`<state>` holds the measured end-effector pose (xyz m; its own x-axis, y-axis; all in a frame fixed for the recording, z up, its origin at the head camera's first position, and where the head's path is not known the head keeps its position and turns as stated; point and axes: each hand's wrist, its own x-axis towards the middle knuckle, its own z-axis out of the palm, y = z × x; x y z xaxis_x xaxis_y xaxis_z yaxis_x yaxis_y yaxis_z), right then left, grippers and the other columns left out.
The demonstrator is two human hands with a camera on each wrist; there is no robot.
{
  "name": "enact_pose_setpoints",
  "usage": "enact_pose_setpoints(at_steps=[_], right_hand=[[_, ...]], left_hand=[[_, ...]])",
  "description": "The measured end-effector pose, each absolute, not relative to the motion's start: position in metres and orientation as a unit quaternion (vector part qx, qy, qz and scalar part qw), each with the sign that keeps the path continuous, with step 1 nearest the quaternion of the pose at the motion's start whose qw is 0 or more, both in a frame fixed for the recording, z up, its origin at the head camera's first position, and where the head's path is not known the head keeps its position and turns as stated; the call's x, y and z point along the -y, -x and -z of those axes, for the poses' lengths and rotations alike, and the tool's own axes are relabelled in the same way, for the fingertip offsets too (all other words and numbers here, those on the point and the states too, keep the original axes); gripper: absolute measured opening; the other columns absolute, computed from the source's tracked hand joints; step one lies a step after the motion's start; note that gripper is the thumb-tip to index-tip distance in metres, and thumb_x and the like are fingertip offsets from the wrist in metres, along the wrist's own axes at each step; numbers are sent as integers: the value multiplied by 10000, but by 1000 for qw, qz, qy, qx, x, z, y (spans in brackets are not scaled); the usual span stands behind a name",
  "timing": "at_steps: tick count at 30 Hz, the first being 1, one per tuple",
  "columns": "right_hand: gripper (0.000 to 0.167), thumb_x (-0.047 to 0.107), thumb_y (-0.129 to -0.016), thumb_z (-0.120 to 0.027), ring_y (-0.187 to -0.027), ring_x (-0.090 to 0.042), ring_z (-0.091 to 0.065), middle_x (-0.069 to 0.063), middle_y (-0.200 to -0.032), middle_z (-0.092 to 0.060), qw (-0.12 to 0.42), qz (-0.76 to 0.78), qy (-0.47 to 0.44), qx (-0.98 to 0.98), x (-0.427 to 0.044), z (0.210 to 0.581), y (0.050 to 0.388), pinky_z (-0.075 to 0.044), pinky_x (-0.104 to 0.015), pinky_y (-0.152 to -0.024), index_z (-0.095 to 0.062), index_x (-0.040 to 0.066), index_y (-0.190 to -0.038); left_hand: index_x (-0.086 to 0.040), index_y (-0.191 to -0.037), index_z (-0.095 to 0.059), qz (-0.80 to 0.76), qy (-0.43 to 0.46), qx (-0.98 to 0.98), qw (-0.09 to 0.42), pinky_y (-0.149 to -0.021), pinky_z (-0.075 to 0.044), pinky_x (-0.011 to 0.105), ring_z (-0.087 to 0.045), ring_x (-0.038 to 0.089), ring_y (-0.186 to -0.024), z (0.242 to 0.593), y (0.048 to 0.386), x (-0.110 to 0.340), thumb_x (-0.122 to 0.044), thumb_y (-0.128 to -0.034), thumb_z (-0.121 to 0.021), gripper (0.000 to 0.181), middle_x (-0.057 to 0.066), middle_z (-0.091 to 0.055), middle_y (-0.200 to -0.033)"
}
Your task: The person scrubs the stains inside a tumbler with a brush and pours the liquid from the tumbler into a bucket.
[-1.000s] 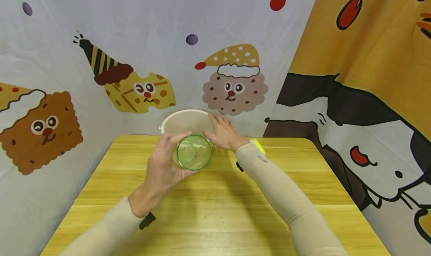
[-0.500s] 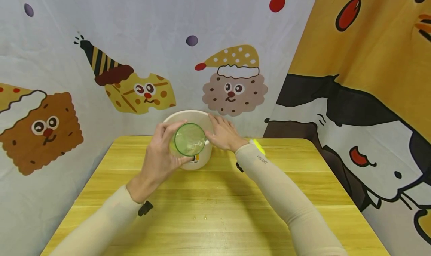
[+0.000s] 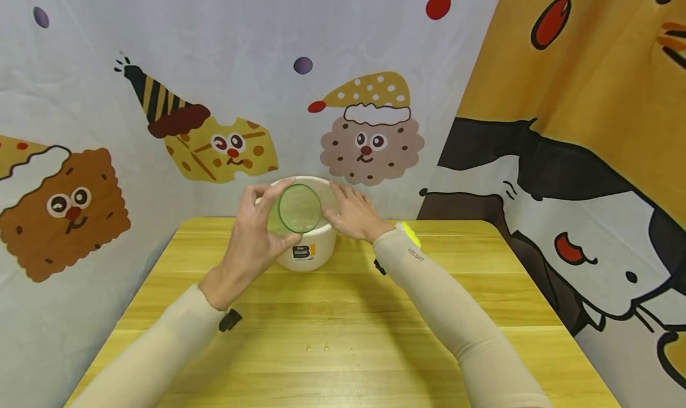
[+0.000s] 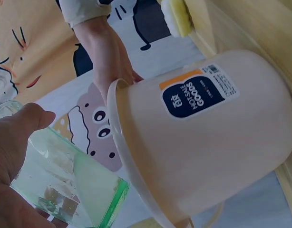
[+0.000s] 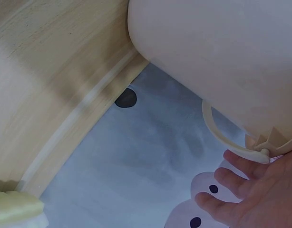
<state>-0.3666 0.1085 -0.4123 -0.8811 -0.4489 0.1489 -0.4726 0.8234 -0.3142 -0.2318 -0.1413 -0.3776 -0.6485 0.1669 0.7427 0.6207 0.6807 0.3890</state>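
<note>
My left hand (image 3: 249, 241) grips a clear cup (image 3: 300, 208) with a green rim, thumb on one side and fingers on the other. The cup tilts with its mouth toward the white bucket (image 3: 311, 253), just above the near part of its rim. In the left wrist view the cup (image 4: 72, 183) has wet-looking walls; how much liquid it holds I cannot tell. The bucket (image 4: 203, 133) stands upright, its printed label facing me. My right hand (image 3: 356, 213) rests on the bucket's right rim with fairly straight fingers, near the handle (image 5: 227, 140) in the right wrist view.
A yellow and white sponge (image 3: 409, 234) lies on the wooden table (image 3: 343, 318), partly behind my right wrist. Small water drops (image 3: 326, 347) dot the tabletop. A cartoon-printed cloth (image 3: 225, 50) hangs right behind the table's back edge.
My left hand has moved the cup away from me, up in view and slightly left, to over the bucket's rim. The bucket's label has come into sight. My right hand stays at the rim.
</note>
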Motion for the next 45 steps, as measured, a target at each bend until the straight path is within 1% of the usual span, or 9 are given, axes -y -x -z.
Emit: enact_pose_setpoints(at_steps=[5, 15, 23, 29, 31, 33, 38, 42, 45], right_hand=[[949, 664, -1123, -408, -1769, -478, -331, -208, -1894, -346, 33, -176, -238, 955, -108, 414, 367, -221, -734, -1470, -172, 139, -1877], [945, 658, -1126, -427, -1767, -473, -335, -206, -1895, -349, 36, -182, -239, 953, -108, 414, 368, -231, -743, -1464, -184, 138, -1876], [931, 631, -1142, -452, -1776, -475, -318, -216, -1907, -320, 33, -178, -241, 953, -109, 414, 369, -229, -748, -1463, -171, 137, -1878], [923, 613, -1144, -459, -1772, -475, -327, -215, -1905, -326, 35, -177, -242, 953, -108, 414, 368, -236, -751, -1459, -174, 129, -1876], [916, 609, -1147, -461, -1770, -475, -332, -213, -1901, -335, 36, -179, -242, 953, -108, 414, 367, -239, -757, -1456, -182, 129, -1875], [907, 596, -1148, -466, -1770, -475, -331, -213, -1898, -339, 37, -183, -241, 953, -108, 413, 367, -237, -760, -1455, -188, 129, -1874], [909, 586, -1140, -474, -1774, -471, -324, -213, -1903, -331, 36, -186, -239, 952, -107, 414, 368, -231, -757, -1458, -191, 128, -1873], [911, 581, -1140, -489, -1764, -468, -344, -206, -1896, -347, 38, -187, -240, 952, -107, 413, 366, -243, -754, -1456, -195, 125, -1872], [926, 610, -1134, -468, -1765, -465, -344, -207, -1896, -348, 39, -184, -241, 952, -107, 412, 365, -248, -750, -1455, -194, 123, -1872]], left_hand=[[-327, -1728, -495, 314, 219, 857, 344, -1057, -673, 716, -599, 474, -1356, 375, 237, 146, -51, -724, -1126, 1217, 297, -532, -1473], [-285, -1730, -498, 297, 201, 867, 345, -1078, -634, 732, -613, 509, -1303, 370, 249, 155, -87, -742, -1122, 1184, 304, -566, -1416], [-333, -1803, -404, 288, 181, 879, 333, -1021, -651, 700, -616, 519, -1280, 364, 255, 159, -76, -762, -1111, 1284, 328, -597, -1417], [-337, -1841, -337, 282, 176, 883, 333, -995, -654, 690, -624, 528, -1264, 360, 258, 163, -73, -775, -1104, 1339, 345, -605, -1435], [-305, -1838, -341, 281, 174, 883, 332, -1023, -651, 697, -629, 525, -1274, 359, 259, 163, -71, -771, -1106, 1334, 339, -618, -1440], [-229, -1826, -356, 283, 173, 884, 330, -1089, -630, 710, -633, 525, -1304, 358, 260, 164, -70, -768, -1107, 1306, 329, -633, -1462], [-19, -1692, -453, 291, 160, 888, 318, -1212, -563, 715, -633, 512, -1372, 356, 262, 166, -68, -784, -1091, 1111, 299, -645, -1536], [15, -1598, -529, 287, 151, 895, 306, -1196, -565, 699, -639, 502, -1340, 356, 264, 169, -74, -791, -1084, 983, 275, -655, -1523], [-3, -1588, -550, 281, 150, 898, 302, -1171, -571, 707, -642, 505, -1315, 355, 265, 172, -73, -787, -1086, 966, 273, -667, -1494]])
